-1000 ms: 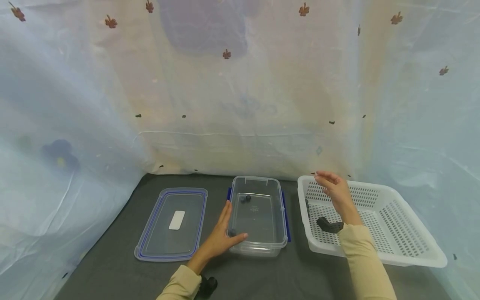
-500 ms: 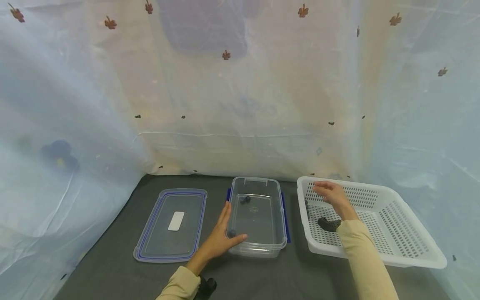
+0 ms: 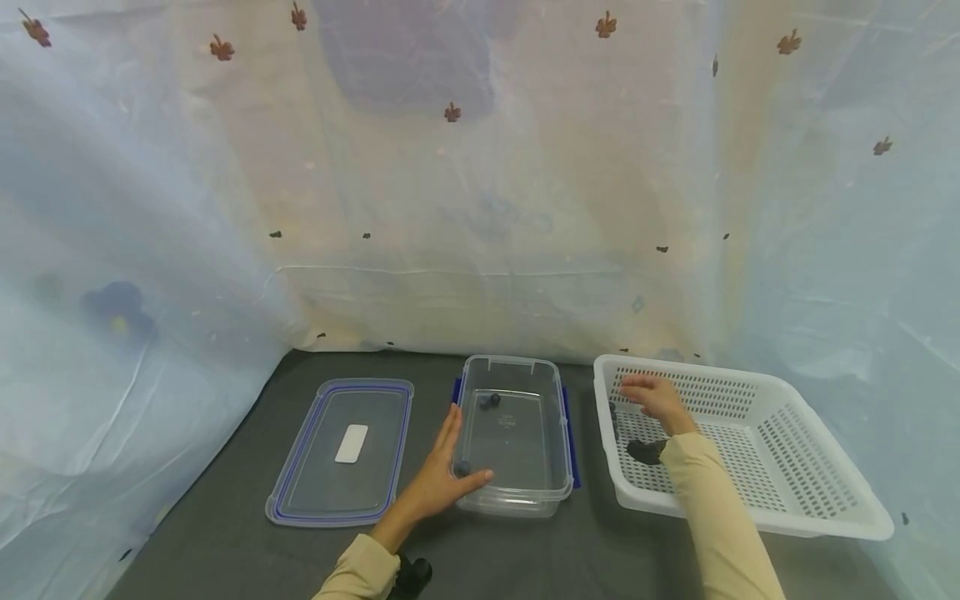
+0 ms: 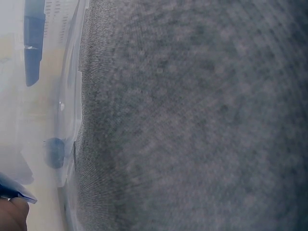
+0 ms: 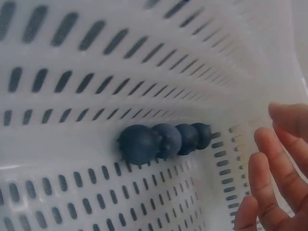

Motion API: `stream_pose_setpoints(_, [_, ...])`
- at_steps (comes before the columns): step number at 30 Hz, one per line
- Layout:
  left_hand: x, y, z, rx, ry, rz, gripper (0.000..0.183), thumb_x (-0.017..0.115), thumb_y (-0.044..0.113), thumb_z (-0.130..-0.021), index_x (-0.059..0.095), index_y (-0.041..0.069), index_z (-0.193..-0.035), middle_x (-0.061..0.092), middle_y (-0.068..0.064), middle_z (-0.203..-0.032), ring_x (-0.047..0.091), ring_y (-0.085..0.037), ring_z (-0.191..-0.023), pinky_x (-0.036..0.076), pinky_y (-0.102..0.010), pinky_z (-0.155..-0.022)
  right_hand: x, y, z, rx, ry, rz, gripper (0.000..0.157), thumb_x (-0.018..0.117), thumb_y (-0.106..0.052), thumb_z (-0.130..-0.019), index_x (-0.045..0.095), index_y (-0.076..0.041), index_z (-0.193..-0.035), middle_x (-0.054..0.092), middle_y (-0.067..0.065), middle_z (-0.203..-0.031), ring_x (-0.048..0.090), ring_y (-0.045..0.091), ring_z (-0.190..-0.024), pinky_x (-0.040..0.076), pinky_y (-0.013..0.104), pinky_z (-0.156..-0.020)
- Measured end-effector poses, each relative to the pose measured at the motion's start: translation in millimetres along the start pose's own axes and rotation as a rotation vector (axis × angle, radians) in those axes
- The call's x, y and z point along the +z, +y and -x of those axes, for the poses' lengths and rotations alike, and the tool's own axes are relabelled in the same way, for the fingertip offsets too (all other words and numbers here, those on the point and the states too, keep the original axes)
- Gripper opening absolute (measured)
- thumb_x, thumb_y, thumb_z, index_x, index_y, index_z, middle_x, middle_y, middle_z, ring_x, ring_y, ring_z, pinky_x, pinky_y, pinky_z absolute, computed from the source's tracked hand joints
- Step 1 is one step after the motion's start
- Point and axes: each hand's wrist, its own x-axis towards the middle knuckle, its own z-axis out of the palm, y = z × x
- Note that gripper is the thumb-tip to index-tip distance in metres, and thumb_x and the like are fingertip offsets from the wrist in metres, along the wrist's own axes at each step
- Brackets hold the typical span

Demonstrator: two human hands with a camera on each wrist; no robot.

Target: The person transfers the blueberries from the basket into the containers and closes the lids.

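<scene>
A clear plastic container (image 3: 517,487) stands mid-table with a few blueberries (image 3: 495,400) inside. My left hand (image 3: 435,482) lies along its left side, fingers straight and thumb extended toward the near rim. In the left wrist view, part of that hand (image 4: 13,214) shows at a blue latch (image 4: 12,188), and one blueberry (image 4: 55,153) appears through the wall. My right hand (image 3: 658,402) is down inside a white slotted basket (image 3: 817,508), its fingers loosely bent with nothing between them. Several blueberries (image 5: 138,144) sit in a row along the basket's wall, just beside these fingers.
A clear lid with a blue seal (image 3: 341,492) lies flat left of the container. Dark wrist-worn devices (image 3: 647,452) show at both sleeves. A pale patterned sheet (image 3: 480,208) hangs behind and along the sides of the dark table (image 3: 225,533).
My right hand has moved lower and slightly left into the basket, toward the blueberries by its left wall. The left hand stays beside the container.
</scene>
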Motion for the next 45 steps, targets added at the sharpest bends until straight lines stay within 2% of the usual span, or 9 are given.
stream_pose_setpoints(5, [0.3,0.3,0.4,-0.011,-0.003,0.005,0.108,0.076,0.036,-0.083,0.004,0.002,-0.155,-0.004,-0.015,-0.161,0.005,-0.037,-0.144,0.015,-0.063,-0.108,4.6,5,0,0.013,0.015,0.069,0.039,0.068,-0.017,-0.091,0.061,0.007,-0.121,0.066,0.019,-0.114,0.061,0.030,-0.099,0.048,0.036,-0.072])
stream_pose_setpoints(9, [1.6,-0.5,0.2,-0.019,-0.004,0.013,0.108,0.076,0.036,-0.083,0.004,0.003,-0.155,-0.004,-0.014,-0.161,0.004,-0.036,-0.144,0.015,-0.062,-0.108,6.4,10,0,0.036,0.005,0.067,0.037,0.067,-0.015,-0.091,0.061,0.008,-0.120,0.066,0.019,-0.113,0.060,0.034,-0.102,0.047,0.036,-0.071])
stream_pose_setpoints(12, [2.5,-1.3,0.4,-0.022,-0.001,0.014,0.108,0.076,0.036,-0.083,0.003,0.004,-0.155,-0.005,-0.013,-0.161,0.004,-0.036,-0.144,0.015,-0.062,-0.108,7.5,13,0,0.047,-0.004,0.084,0.036,0.067,-0.013,-0.091,0.062,0.007,-0.120,0.066,0.019,-0.114,0.060,0.034,-0.104,0.048,0.040,-0.076])
stream_pose_setpoints(19, [2.4,-1.5,-0.2,-0.009,-0.003,0.009,0.107,0.075,0.038,-0.084,0.003,0.004,-0.155,-0.005,-0.013,-0.161,0.004,-0.037,-0.144,0.014,-0.063,-0.108,8.0,21,-5,0.070,0.005,0.162,0.033,0.068,-0.013,-0.088,0.065,0.006,-0.115,0.068,0.019,-0.108,0.062,0.026,-0.092,0.050,0.034,-0.067])
stream_pose_setpoints(27, [0.8,-0.1,-1.4,-0.001,-0.007,0.003,0.107,0.075,0.036,-0.084,0.002,0.005,-0.155,-0.005,-0.014,-0.161,0.004,-0.036,-0.144,0.014,-0.063,-0.108,7.0,25,-10,0.038,-0.029,0.142,0.031,0.070,-0.011,-0.086,0.066,0.006,-0.111,0.069,0.012,-0.101,0.060,0.019,-0.085,0.049,0.032,-0.066])
stream_pose_setpoints(31, [0.3,-0.5,-1.4,-0.001,-0.009,0.001,0.107,0.075,0.035,-0.084,0.002,0.005,-0.155,-0.005,-0.013,-0.161,0.004,-0.036,-0.144,0.015,-0.063,-0.108,8.8,26,-11,0.001,-0.061,0.137,0.032,0.068,-0.007,-0.087,0.064,0.009,-0.115,0.068,0.017,-0.105,0.063,0.024,-0.090,0.051,0.035,-0.074])
stream_pose_setpoints(36, [0.2,-1.1,-1.4,-0.003,-0.005,-0.005,0.108,0.075,0.037,-0.084,0.002,0.005,-0.155,-0.005,-0.013,-0.161,0.005,-0.037,-0.144,0.015,-0.063,-0.108,10.3,28,-10,-0.040,-0.112,0.154,0.034,0.065,-0.004,-0.089,0.061,0.010,-0.120,0.064,0.024,-0.115,0.060,0.035,-0.102,0.048,0.048,-0.088])
stream_pose_setpoints(40, [0.1,-1.2,-0.9,-0.010,-0.004,-0.002,0.108,0.075,0.038,-0.084,0.002,0.005,-0.155,-0.004,-0.013,-0.161,0.005,-0.037,-0.144,0.015,-0.063,-0.108,11.5,27,-8,-0.078,-0.142,0.173,0.035,0.063,-0.003,-0.090,0.059,0.012,-0.121,0.061,0.027,-0.117,0.059,0.037,-0.104,0.046,0.051,-0.090])
stream_pose_setpoints(45, [0.3,-0.6,-0.3,-0.015,-0.003,0.012,0.107,0.076,0.036,-0.084,0.003,0.005,-0.156,-0.004,-0.012,-0.161,0.005,-0.036,-0.144,0.016,-0.063,-0.108,12.6,21,-4,-0.098,-0.183,0.206,0.034,0.062,-0.001,-0.089,0.058,0.016,-0.119,0.062,0.028,-0.115,0.060,0.036,-0.102,0.048,0.049,-0.089])
